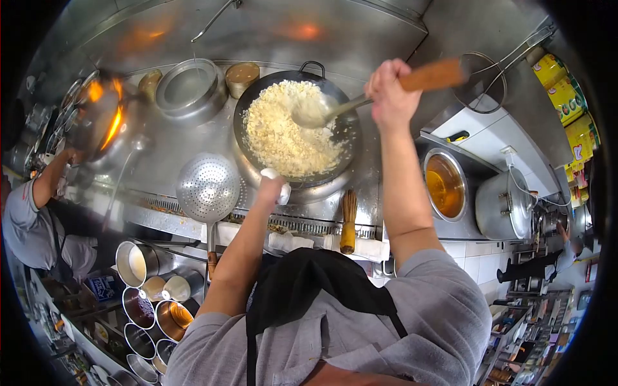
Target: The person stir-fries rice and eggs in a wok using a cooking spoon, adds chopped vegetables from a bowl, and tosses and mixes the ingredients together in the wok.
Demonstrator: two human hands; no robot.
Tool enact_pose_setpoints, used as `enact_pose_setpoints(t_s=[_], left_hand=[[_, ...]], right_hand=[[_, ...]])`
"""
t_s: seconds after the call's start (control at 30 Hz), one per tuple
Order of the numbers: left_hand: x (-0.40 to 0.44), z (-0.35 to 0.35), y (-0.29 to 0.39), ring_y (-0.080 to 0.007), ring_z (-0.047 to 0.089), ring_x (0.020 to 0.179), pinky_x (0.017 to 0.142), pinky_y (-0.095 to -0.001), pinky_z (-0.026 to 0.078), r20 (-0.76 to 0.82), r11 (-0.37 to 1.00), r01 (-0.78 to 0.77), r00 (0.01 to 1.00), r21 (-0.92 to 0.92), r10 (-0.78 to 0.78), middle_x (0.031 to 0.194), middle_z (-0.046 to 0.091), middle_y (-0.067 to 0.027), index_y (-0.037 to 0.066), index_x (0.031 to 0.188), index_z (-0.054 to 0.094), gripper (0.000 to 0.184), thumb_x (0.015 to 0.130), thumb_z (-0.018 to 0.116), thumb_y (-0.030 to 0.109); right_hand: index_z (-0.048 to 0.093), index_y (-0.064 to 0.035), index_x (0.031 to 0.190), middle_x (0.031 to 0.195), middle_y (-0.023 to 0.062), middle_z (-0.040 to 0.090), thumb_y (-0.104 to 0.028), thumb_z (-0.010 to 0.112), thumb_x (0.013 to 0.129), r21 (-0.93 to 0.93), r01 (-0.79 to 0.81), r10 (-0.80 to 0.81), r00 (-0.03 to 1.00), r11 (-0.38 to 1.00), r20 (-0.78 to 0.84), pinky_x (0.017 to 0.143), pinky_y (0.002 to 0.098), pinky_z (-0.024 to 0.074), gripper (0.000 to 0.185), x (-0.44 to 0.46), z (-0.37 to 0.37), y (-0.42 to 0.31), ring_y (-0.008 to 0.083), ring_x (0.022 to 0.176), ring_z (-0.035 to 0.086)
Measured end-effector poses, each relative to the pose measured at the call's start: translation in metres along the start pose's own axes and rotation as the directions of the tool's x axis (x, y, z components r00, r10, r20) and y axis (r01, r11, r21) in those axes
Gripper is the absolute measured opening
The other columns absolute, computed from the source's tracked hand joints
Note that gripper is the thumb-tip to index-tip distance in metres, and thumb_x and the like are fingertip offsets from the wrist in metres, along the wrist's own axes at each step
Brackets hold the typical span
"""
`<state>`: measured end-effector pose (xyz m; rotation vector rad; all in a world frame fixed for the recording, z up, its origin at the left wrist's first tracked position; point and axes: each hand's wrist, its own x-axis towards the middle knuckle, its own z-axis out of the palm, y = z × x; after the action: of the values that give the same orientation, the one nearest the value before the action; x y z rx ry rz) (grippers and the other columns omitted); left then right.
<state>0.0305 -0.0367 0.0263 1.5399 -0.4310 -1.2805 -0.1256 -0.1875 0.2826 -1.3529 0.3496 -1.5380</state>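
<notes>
A large black wok (351, 138) on the stove holds a heap of pale yellow, rice-like food (277, 125). My right hand (393, 93) is closed round the handle of a metal ladle (312, 114), whose wooden end (434, 75) points to the right. The ladle's bowl touches the food at the right of the heap. At the wok's near edge, my left hand (273, 188) is wrapped round a white cloth (277, 175); the wok handle under it is hidden.
Beside my left arm lies a perforated skimmer (208, 186). A bamboo brush (348, 222) rests at the stove's front edge. Right of the stove stand a bowl of amber liquid (444, 184) and a large pot (502, 206). A co-worker (38, 219) stands left, near flames (113, 125).
</notes>
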Motion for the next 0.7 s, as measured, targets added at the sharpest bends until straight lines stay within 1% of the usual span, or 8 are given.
enact_pose_setpoints(t_s=[0.03,0.07,0.13,0.37,0.43,0.47,0.53,0.7], left_hand=[[-0.005,0.001,0.005,-0.0216,0.059,0.066,0.051,-0.0382,0.045,-0.002,1.0,0.002,1.0,0.001,-0.002,0.081,0.059,-0.0121,-0.003,0.098,0.052,0.029,0.074,0.059,0.013],[-0.01,0.002,0.008,-0.0215,0.058,0.066,0.052,-0.0375,0.045,-0.034,1.0,0.01,0.999,0.011,-0.01,0.081,0.059,-0.0122,-0.003,0.098,0.052,0.029,0.074,0.059,0.012],[-0.01,0.005,0.016,-0.0215,0.058,0.066,0.052,-0.0367,0.045,-0.067,1.0,0.0,0.998,0.021,0.002,0.08,0.058,-0.0122,-0.004,0.097,0.051,0.029,0.074,0.059,0.012],[-0.009,0.007,0.009,-0.0206,0.057,0.064,0.052,-0.0348,0.044,-0.074,0.999,-0.002,0.997,-0.032,0.0,0.077,0.057,-0.0109,-0.002,0.093,0.052,0.023,0.074,0.058,0.009],[-0.015,0.007,0.006,-0.0202,0.057,0.064,0.052,-0.0348,0.044,-0.064,1.0,0.007,0.998,-0.027,-0.009,0.077,0.056,-0.0104,-0.002,0.092,0.052,0.022,0.074,0.057,0.008],[-0.01,0.004,0.002,-0.02,0.057,0.064,0.053,-0.0347,0.044,-0.034,0.999,0.023,0.999,-0.037,-0.024,0.077,0.056,-0.01,-0.001,0.092,0.052,0.021,0.074,0.057,0.008],[-0.01,0.004,0.007,-0.0197,0.056,0.064,0.053,-0.0345,0.044,-0.012,0.998,0.035,0.999,-0.042,-0.036,0.077,0.056,-0.0096,-0.001,0.092,0.052,0.02,0.074,0.057,0.008],[-0.011,0.009,0.009,-0.0197,0.057,0.063,0.052,-0.0346,0.044,-0.098,0.999,-0.022,0.995,-0.046,0.018,0.08,0.057,-0.0104,-0.002,0.092,0.052,0.022,0.074,0.057,0.01]], right_hand=[[0.047,-0.0081,0.075,0.055,-0.0019,0.043,-0.015,0.065,0.084,0.07,0.035,-0.035,0.999,0.997,0.001,0.043,0.0235,0.0349,0.021,-0.012,-0.008,0.022,0.0095,0.043,0.042],[0.048,-0.008,0.076,0.055,-0.0016,0.044,-0.017,0.065,0.084,-0.26,0.078,-0.118,0.983,0.962,-0.14,0.041,0.0239,0.0337,0.021,-0.023,-0.027,0.095,0.0086,0.043,0.04],[0.048,-0.0078,0.078,0.055,-0.0017,0.043,-0.017,0.065,0.084,-0.076,-0.17,0.155,0.973,0.983,-0.169,0.04,0.0234,0.0329,0.021,-0.014,-0.025,0.105,0.008,0.042,0.039],[0.044,-0.007,0.079,0.054,-0.0014,0.042,-0.015,0.065,0.084,-0.024,-0.003,0.0,0.993,1.0,-0.116,0.036,0.0249,0.0329,0.023,0.057,-0.042,0.021,0.0093,0.041,0.04],[0.044,-0.0071,0.079,0.052,-0.0013,0.041,-0.013,0.063,0.085,-0.035,0.1,-0.104,0.866,0.994,-0.489,0.036,0.0258,0.0325,0.022,0.027,-0.064,0.086,0.0097,0.039,0.039],[0.044,-0.0068,0.079,0.051,-0.0011,0.04,-0.011,0.061,0.086,-0.045,-0.064,0.044,0.93,0.997,-0.364,0.035,0.0265,0.0313,0.019,0.021,-0.085,0.107,0.0102,0.037,0.038],[0.045,-0.0063,0.077,0.05,-0.0013,0.041,-0.012,0.062,0.086,0.053,-0.162,0.17,0.911,0.985,-0.376,0.033,0.0264,0.0302,0.019,0.046,-0.074,0.089,0.0099,0.036,0.038],[0.046,-0.0088,0.072,0.05,-0.0038,0.039,-0.014,0.064,0.085,-0.187,-0.086,0.017,0.939,0.979,-0.344,0.035,0.0233,0.0262,0.023,0.043,-0.049,0.011,0.007,0.037,0.034]])
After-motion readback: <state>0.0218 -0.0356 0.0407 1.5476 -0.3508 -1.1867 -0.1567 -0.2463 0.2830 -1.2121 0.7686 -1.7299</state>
